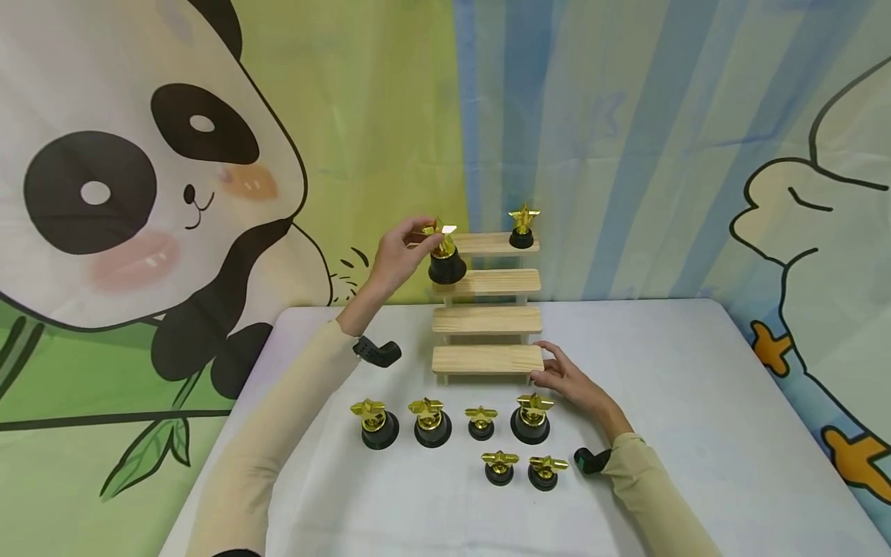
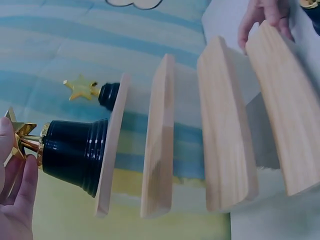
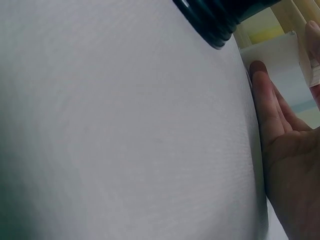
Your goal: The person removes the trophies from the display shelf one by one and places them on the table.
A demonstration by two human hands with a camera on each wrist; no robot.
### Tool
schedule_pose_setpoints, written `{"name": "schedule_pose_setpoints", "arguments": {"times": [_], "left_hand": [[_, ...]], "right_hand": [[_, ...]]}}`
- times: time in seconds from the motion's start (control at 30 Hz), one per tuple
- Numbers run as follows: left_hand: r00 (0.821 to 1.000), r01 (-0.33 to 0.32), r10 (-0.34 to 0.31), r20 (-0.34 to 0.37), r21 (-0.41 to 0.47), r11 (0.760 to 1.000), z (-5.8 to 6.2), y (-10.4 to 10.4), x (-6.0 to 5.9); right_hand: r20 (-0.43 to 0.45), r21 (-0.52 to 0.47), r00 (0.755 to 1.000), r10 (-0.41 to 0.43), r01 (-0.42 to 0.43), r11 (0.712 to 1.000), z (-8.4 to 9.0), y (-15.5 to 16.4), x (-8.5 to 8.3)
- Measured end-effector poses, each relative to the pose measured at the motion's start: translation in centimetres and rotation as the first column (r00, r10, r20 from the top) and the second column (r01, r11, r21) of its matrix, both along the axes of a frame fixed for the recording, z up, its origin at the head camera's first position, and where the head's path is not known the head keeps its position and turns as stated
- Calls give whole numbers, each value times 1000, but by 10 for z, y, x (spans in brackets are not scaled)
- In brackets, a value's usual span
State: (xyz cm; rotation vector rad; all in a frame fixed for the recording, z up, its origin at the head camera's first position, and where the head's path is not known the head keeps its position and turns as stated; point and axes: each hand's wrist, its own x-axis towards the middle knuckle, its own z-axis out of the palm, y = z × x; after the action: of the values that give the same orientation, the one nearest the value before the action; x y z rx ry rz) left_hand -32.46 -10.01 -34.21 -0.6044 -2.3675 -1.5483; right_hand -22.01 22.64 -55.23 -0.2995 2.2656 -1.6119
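Observation:
My left hand (image 1: 404, 251) pinches the gold star top of a large trophy (image 1: 447, 267) with a black base. In the left wrist view, that black base (image 2: 72, 152) stands right at the top plank's surface, toward its left end. The four-tier wooden stand (image 1: 487, 359) rises in steps at the middle back of the table. A small star trophy (image 1: 522, 226) stands upright at the right end of the top tier. At the right end of the lowest tier, my right hand (image 1: 574, 385) holds the stand, thumb in front and fingers behind the plank's corner.
In front of the stand, a row of trophies includes large ones (image 1: 431, 425) and a small one (image 1: 481, 424). Two more small trophies (image 1: 500, 469) stand nearer me, left of my right wrist. Behind the white table (image 1: 626, 340) hangs a printed cloth (image 1: 376, 116).

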Motion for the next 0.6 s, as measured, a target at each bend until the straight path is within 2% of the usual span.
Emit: {"name": "schedule_pose_setpoints", "arguments": {"times": [0.1, 0.37, 0.6], "left_hand": [[1000, 26, -26, 2, -16, 1000, -1, 0, 13], [996, 80, -81, 47, 11, 997, -10, -3, 49], [994, 89, -88, 60, -25, 996, -17, -5, 70]], "right_hand": [[5, -2, 1000, -8, 8, 1000, 0, -1, 0], [0, -9, 1000, -1, 1, 1000, 1, 1, 0], [-12, -25, 1000, 8, -8, 1000, 0, 1, 0]]}}
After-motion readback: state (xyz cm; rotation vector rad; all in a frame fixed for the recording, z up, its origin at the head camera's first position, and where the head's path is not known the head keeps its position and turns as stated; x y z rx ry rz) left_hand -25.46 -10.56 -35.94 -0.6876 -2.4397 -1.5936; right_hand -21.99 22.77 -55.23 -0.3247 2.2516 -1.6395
